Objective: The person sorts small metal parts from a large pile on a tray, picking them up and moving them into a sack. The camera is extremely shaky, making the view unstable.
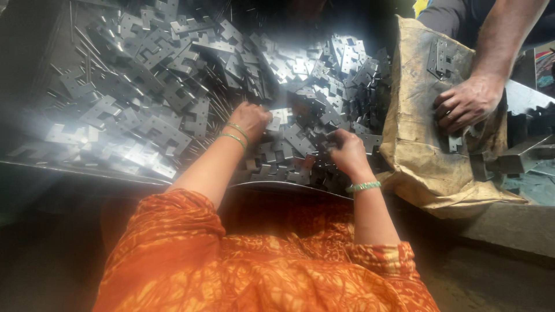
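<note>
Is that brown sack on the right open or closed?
Open, apparently: a co-worker's hand grips the sack at its gaping right edge, with metal plates lying on its upper side. How full, cannot tell.

Flat, notched grey metal hinge plates (pixel 173 86) lie jumbled in a large heap, overlapping at all angles.
</note>
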